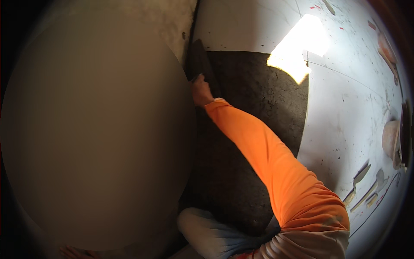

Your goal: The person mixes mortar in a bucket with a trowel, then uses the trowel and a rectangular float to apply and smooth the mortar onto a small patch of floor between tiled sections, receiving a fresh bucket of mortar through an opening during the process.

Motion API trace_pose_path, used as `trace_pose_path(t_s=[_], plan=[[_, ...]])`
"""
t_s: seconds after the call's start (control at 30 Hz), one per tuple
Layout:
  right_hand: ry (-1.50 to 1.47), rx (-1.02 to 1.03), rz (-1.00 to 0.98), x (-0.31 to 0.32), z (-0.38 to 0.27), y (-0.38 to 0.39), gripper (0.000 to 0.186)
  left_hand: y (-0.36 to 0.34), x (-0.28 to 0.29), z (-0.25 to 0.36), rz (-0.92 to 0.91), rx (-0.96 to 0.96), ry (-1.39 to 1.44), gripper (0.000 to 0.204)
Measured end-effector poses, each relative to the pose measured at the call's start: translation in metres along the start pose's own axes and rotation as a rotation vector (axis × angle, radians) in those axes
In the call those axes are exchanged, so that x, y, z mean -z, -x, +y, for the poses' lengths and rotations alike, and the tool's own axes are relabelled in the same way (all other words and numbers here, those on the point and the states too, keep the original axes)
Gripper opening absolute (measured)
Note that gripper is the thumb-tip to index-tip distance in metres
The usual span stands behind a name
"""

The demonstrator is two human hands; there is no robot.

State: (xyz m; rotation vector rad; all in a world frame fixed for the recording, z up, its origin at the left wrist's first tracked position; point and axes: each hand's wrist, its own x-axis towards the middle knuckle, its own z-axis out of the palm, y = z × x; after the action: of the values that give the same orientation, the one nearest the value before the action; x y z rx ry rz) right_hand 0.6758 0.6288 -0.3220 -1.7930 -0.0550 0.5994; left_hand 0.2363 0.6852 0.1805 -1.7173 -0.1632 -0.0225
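My right arm, in an orange sleeve, reaches forward across a patch of dark, rough floor [254, 86]. At its end my right hand [201, 91] is closed, low beside the wall. What it holds is mostly hidden; a dark, flat, narrow strip [201, 58] lies just beyond the fingers. A large, blurred brown-grey shape [99, 129] with a rounded outline fills the left of the view, very close, and covers what is behind it. Below its bottom edge, dim fingertips of my left hand [79, 252] show, stretched out.
Pale floor tiles [332, 121] border the dark patch, with bright light [302, 43] across them. At right lie a trowel [359, 180], more hand tools [371, 193], a pinkish bowl-like container [390, 139] and an orange-brown object [386, 49]. My bent knee [205, 231] is at the bottom.
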Motion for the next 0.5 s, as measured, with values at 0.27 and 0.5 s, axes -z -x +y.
trace_pose_path(t_s=[0.27, 0.5], plan=[[-0.018, -0.230, 0.062, 0.036, -0.025, 0.004, 0.050, -0.003, 0.005, 0.003, 0.023, 0.013, 0.000, 0.070], [-0.109, -0.352, 0.302, 0.120, 0.004, 0.044, 0.042, 0.020, -0.009, -0.012, 0.014, 0.068, -0.002, 0.071]])
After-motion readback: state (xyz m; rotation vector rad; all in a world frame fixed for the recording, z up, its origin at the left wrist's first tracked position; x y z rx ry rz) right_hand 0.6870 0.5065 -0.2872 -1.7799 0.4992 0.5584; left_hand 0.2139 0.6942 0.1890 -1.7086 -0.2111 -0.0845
